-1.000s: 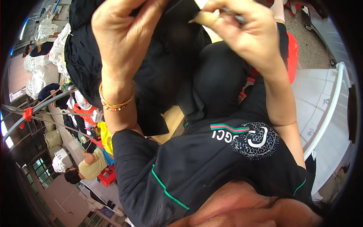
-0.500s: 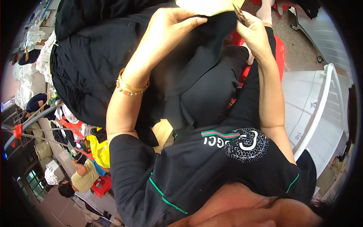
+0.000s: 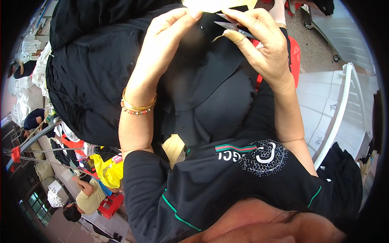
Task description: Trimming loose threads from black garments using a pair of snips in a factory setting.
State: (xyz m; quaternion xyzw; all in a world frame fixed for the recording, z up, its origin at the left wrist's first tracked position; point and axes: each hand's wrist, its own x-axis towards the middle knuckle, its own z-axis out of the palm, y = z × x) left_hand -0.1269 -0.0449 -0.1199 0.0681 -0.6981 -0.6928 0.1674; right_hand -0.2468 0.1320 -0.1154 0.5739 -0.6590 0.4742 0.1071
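Observation:
My left hand (image 3: pixel 162 44) is closed, thumb and fingers pinching the upper edge of a black cloth (image 3: pixel 214 60) spread over my lap. Small metal thread snips (image 3: pixel 227 26) sit in my right hand (image 3: pixel 265 46), their blades apart and pointing left toward the cloth edge. A yellowish wrap (image 3: pixel 234 36) covers part of my right thumb. The right fingertips are close to the cloth edge; whether they also grip it I cannot tell. A pale yellow surface (image 3: pixel 219 5) shows just beyond the cloth.
A large heap of black fabric (image 3: pixel 89 77) lies on my left. To my right stand a white bin (image 3: pixel 324 101) and a red stool (image 3: pixel 295 60). Another person (image 3: pixel 91 194) sits at the lower left, near a yellow bag (image 3: pixel 108 174) and a red crate-like stool (image 3: pixel 111 205).
My right hand has moved left, closer to the left hand, and the snips now point left with blades apart. My left hand has shifted slightly left, still pinching the cloth.

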